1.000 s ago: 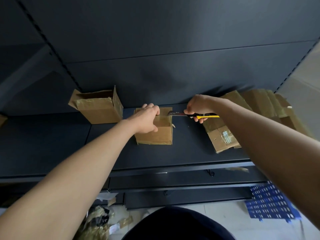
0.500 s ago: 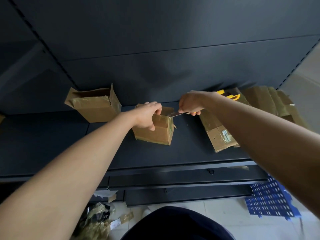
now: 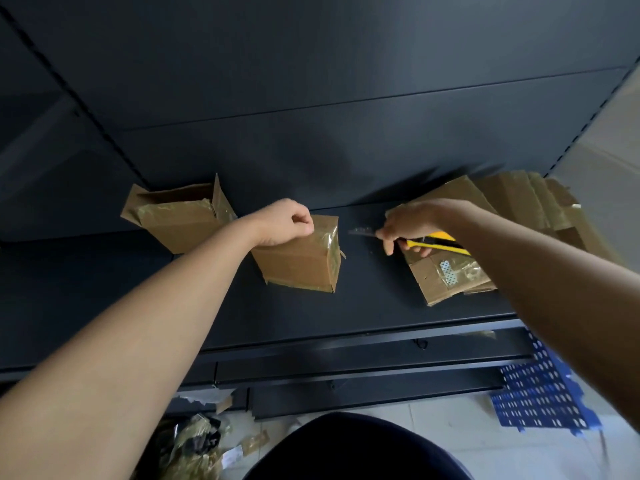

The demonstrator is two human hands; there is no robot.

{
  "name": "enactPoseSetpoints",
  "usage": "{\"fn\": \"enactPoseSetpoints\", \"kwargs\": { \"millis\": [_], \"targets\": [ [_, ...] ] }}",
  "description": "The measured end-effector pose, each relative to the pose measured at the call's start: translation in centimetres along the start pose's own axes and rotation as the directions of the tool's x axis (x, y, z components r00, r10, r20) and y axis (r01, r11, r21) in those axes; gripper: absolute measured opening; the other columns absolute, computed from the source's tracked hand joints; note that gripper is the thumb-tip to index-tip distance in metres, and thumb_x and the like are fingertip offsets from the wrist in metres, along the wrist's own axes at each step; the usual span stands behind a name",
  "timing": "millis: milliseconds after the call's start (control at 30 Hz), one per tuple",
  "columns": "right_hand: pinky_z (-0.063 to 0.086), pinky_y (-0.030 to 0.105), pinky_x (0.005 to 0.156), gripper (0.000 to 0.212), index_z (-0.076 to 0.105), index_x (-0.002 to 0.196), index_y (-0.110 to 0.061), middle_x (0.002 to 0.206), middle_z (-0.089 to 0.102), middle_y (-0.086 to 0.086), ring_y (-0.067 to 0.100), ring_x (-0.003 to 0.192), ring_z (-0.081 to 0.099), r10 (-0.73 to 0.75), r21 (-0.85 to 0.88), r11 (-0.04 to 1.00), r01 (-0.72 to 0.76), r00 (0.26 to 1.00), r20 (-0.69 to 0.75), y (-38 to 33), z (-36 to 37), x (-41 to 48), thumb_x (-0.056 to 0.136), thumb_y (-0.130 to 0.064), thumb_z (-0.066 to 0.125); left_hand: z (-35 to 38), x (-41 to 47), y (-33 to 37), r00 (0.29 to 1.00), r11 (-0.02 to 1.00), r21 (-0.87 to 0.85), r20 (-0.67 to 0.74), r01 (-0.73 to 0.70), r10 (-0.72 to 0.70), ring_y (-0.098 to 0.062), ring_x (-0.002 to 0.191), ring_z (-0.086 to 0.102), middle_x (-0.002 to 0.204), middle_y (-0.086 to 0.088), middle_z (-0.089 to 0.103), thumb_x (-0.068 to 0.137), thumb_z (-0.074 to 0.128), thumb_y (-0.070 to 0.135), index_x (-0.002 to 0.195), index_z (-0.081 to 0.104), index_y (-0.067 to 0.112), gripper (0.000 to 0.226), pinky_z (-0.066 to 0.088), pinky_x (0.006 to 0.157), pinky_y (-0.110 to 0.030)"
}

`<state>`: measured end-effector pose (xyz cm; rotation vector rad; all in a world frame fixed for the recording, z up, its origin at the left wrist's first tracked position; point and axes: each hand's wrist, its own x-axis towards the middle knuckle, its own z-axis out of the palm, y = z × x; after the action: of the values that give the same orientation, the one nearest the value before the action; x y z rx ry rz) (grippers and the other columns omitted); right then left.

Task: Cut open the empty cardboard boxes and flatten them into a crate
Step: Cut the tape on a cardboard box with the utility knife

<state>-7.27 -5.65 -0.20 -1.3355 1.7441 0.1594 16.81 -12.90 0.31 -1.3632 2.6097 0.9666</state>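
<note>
A small taped cardboard box point(image 3: 301, 263) stands tilted on the dark shelf point(image 3: 363, 299), middle of view. My left hand point(image 3: 282, 221) grips its top left edge. My right hand point(image 3: 410, 225) holds a yellow-handled utility knife point(image 3: 434, 242); the blade tip points left, a short gap away from the box's right side. A second box point(image 3: 180, 220) with open flaps stands to the left. Flattened cardboard point(image 3: 460, 271) lies stacked at the right, under my right forearm.
The dark back panel point(image 3: 329, 98) rises right behind the boxes. A blue perforated crate point(image 3: 540, 396) sits on the floor at lower right. Tape and cardboard scraps point(image 3: 197, 445) lie on the floor at lower left. The shelf's front edge runs across below the boxes.
My right hand drew the knife out of the box top and back to the right. The left hand turned the box, which now shows its taped right side.
</note>
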Motion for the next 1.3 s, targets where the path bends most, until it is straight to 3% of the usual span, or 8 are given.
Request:
{"fn": "enactPoseSetpoints", "kwargs": {
  "millis": [133,333,433,500,633,800,1033,1300],
  "targets": [
    [0.044,0.029,0.059,0.043,0.068,0.090,-0.004,0.075,0.052,0.007,0.020,0.061,0.047,-0.045,0.112,0.992,0.054,0.996,-0.081,-0.9,0.6,-0.5,0.100,-0.034,0.039,-0.2,0.8,0.4,0.999,0.986,0.168,-0.030,-0.021,0.027,-0.011,0.086,0.055,0.095,0.006,0.058,0.090,0.055,0.008,0.095,0.065,0.029,0.024,0.043,0.072,-0.028],
    [0.039,0.026,0.066,0.035,0.067,0.097,-0.009,0.080,0.059,0.003,0.016,0.068,0.048,-0.082,0.127,0.987,0.096,0.990,-0.111,-2.2,3.3,-0.9,0.100,-0.032,0.041,0.4,0.9,-0.1,0.996,0.989,0.144,-0.084,-0.014,0.026,-0.006,0.080,0.055,0.093,0.008,0.060,0.085,0.063,0.028,0.078,0.058,0.031,0.009,0.041,0.061,-0.025],
    [0.040,0.025,0.060,0.027,0.067,0.099,-0.006,0.079,0.056,0.004,0.017,0.065,0.051,-0.061,0.066,0.995,0.069,0.992,-0.113,-2.2,3.7,-1.3,0.096,-0.028,0.051,0.5,0.7,-0.5,1.000,0.987,0.160,0.030,-0.009,0.004,-0.005,0.084,0.052,0.093,0.015,0.050,0.068,0.078,0.040,0.089,0.055,0.029,0.033,0.042,0.066,-0.027],
    [0.043,0.025,0.055,0.022,0.066,0.095,-0.005,0.075,0.050,0.005,0.018,0.057,0.047,-0.051,0.164,0.985,0.063,0.996,-0.075,-2.2,3.8,-1.4,0.095,-0.024,0.055,0.6,0.7,-0.7,0.999,0.982,0.190,0.053,-0.014,0.004,-0.008,0.088,0.050,0.097,0.013,0.045,0.066,0.080,0.040,0.095,0.051,0.031,0.043,0.041,0.070,-0.027],
    [0.041,0.028,0.054,0.029,0.066,0.099,0.003,0.075,0.048,0.010,0.020,0.057,0.045,0.001,0.176,0.984,0.007,0.999,-0.048,-2.6,3.7,-1.5,0.094,-0.024,0.058,0.9,0.6,-1.0,0.998,0.967,0.248,0.016,-0.055,0.052,-0.012,0.095,0.048,0.103,0.009,0.046,0.067,0.079,0.040,0.092,0.046,0.031,0.042,0.039,0.074,-0.029],
    [0.042,0.028,0.054,0.028,0.069,0.084,0.000,0.065,0.051,0.009,0.020,0.054,0.046,-0.008,0.124,0.992,0.006,1.000,0.021,-3.2,3.4,-2.1,0.092,-0.026,0.060,1.3,0.1,-1.4,0.994,0.970,0.221,-0.031,-0.098,0.108,-0.010,0.091,0.047,0.093,0.016,0.042,0.067,0.080,0.037,0.078,0.041,0.036,0.040,0.036,0.071,-0.028],
    [0.043,0.025,0.044,0.036,0.052,0.070,-0.004,0.059,0.052,0.008,0.018,0.046,0.048,0.042,0.194,0.981,-0.022,0.994,-0.100,-5.3,6.5,-1.2,0.098,-0.027,0.048,1.4,0.1,-1.6,0.994,0.971,0.214,-0.027,-0.102,0.110,-0.015,0.098,0.049,0.103,0.010,0.045,0.069,0.079,0.037,0.088,0.045,0.034,0.039,0.044,0.080,-0.034],
    [0.042,0.025,0.044,0.028,0.048,0.078,0.000,0.061,0.050,0.012,0.021,0.047,0.047,0.118,0.267,0.961,-0.072,0.980,-0.163,-6.4,7.4,-0.6,0.099,-0.018,0.040,1.2,-0.1,-1.4,0.993,0.970,0.215,-0.003,-0.116,0.119,-0.015,0.100,0.048,0.108,0.008,0.042,0.071,0.077,0.039,0.098,0.046,0.031,0.042,0.042,0.081,-0.033]
  ]
}}
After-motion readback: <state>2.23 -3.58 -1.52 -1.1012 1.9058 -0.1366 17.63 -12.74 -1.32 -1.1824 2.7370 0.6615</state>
